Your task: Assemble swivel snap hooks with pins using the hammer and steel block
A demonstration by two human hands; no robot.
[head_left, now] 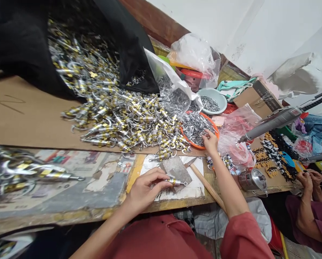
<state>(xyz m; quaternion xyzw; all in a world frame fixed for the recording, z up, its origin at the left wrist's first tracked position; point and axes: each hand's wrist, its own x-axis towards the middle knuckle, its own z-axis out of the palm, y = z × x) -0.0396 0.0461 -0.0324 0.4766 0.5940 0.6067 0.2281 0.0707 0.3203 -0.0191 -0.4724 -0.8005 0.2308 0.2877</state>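
Observation:
My left hand (146, 189) is pinched on a small silver-and-gold swivel hook (175, 181), laid on a grey metal block (177, 171) over white paper. My right hand (210, 141) reaches into an orange bowl (189, 141) of tiny silver metal parts, its fingers curled at the pile; whether they hold a piece is hidden. A big heap of silver-and-gold hooks (109, 104) spills from a black bag (20, 39) across brown cardboard (28, 118). A hammer (206, 185) with a wooden handle lies between my forearms.
A white bowl (212, 100) of small parts and plastic bags (196, 57) stand behind the orange bowl. A grey power tool (274, 122) hangs at the right above a small steel pot (253, 180). Another person's hands (308, 178) work at the far right.

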